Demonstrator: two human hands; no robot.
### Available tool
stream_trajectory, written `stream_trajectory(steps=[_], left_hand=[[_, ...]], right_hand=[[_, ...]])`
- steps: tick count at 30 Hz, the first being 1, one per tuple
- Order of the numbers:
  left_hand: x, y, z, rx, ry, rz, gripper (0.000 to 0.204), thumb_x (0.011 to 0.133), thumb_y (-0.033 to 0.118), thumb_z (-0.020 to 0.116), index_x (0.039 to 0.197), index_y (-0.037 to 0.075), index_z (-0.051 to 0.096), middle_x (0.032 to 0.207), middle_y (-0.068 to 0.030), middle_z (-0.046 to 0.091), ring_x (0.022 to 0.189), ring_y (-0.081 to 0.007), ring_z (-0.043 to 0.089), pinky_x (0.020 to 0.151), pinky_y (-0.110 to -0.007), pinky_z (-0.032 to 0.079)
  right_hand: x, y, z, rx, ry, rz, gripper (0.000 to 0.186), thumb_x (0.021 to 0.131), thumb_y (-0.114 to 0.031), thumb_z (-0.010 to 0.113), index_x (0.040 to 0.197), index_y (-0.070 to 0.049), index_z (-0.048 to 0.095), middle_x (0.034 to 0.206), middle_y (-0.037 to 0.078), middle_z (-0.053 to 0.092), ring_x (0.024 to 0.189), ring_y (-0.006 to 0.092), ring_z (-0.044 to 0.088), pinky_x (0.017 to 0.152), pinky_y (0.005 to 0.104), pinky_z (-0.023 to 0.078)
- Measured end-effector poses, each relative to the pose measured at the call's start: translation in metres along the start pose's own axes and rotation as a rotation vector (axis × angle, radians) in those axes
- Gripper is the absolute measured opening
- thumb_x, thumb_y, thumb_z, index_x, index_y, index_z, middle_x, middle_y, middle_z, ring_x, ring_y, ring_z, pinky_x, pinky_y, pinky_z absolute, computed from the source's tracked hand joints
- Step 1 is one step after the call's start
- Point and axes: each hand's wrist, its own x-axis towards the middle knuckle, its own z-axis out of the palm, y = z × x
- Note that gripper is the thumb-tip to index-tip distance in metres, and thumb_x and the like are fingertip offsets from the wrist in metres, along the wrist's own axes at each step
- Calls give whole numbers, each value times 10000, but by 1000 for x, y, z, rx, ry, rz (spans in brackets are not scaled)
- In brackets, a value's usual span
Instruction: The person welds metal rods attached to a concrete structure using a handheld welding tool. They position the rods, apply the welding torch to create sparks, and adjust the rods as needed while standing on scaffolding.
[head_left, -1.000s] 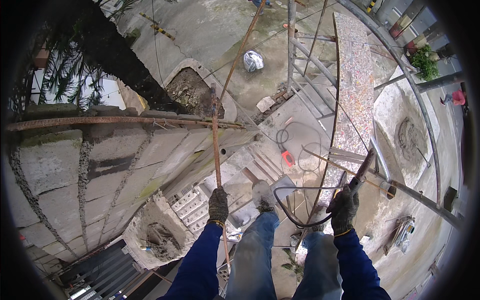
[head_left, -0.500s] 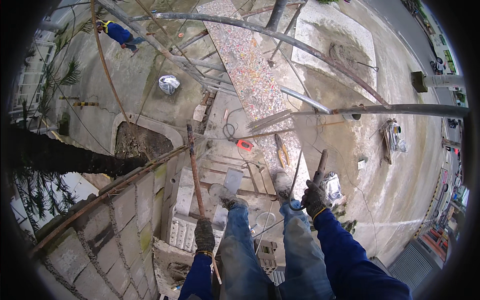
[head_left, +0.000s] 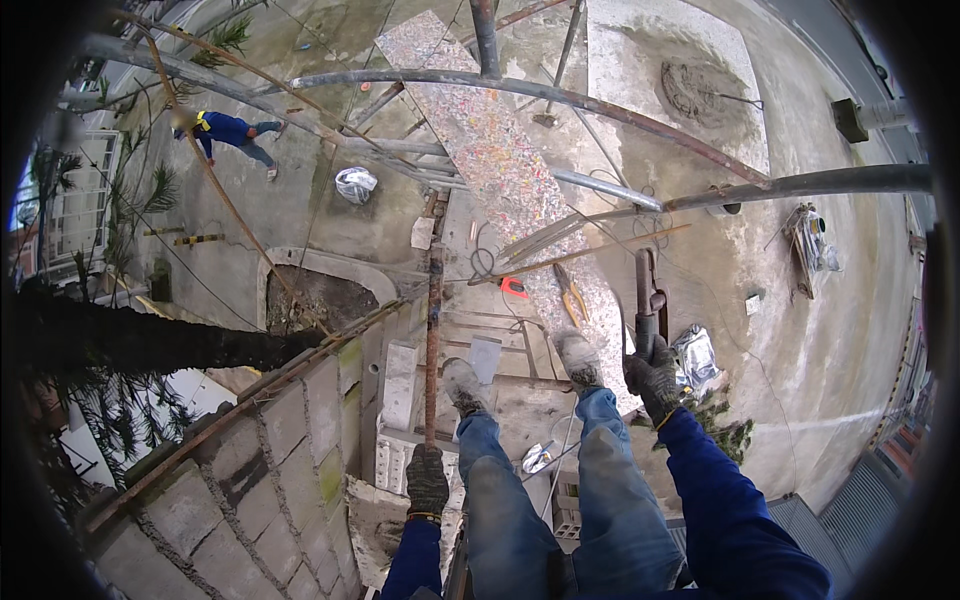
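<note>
My left hand (head_left: 428,482), in a dark work glove, is closed around the lower part of a long rusty metal rod (head_left: 433,345) that points away from me beside the block wall. My right hand (head_left: 654,382), gloved too, grips the handle of a grey metal tool (head_left: 648,305) like a short pipe with a narrow head; its exact kind is unclear. Between the two hands are my legs, with dusty shoes on the work platform. Pliers with orange-yellow handles (head_left: 573,296) lie on the speckled board (head_left: 500,160), near a red tool case or tape measure (head_left: 514,288).
Curved scaffold pipes (head_left: 540,92) cross ahead. A concrete block wall (head_left: 220,450) rises at left, near a dark tree trunk (head_left: 160,330). Far left, a person in blue (head_left: 230,128) walks on the ground below. Silvery bags (head_left: 697,355) lie by my right hand.
The view has shifted. The rod in my left hand now stands straighter, and the right-hand tool has turned upright, its curved hook less visible. The distant person has taken a step.
</note>
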Motion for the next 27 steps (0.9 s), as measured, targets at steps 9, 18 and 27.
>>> stream_trajectory(steps=[9, 18, 27], left_hand=[[28, -70, 2, -271, 24, -170, 511, 1024, 528, 400, 946, 59, 588, 690, -59, 548, 630, -189, 559, 585, -377, 446], [44, -186, -26, -294, 237, -83, 476, 980, 531, 531, 1002, 57, 568, 731, -50, 573, 629, -194, 572, 602, -346, 508], [71, -191, -9, -517, 132, -290, 534, 979, 619, 475, 899, 98, 554, 639, -7, 492, 531, -146, 516, 525, -318, 508]], right_hand=[[58, 62, 105, -991, -396, -325, 608, 840, -285, 705, 1387, -122, 497, 1200, 210, 644, 1128, 385, 614, 935, 465, 488], [177, 196, 227, -1539, -460, -271, 468, 847, -190, 594, 1309, -133, 552, 1104, 173, 663, 1032, 356, 658, 873, 483, 516], [265, 279, 204, -1654, -455, -369, 502, 848, -110, 547, 1346, -172, 535, 1223, 183, 602, 1118, 369, 622, 919, 520, 480]])
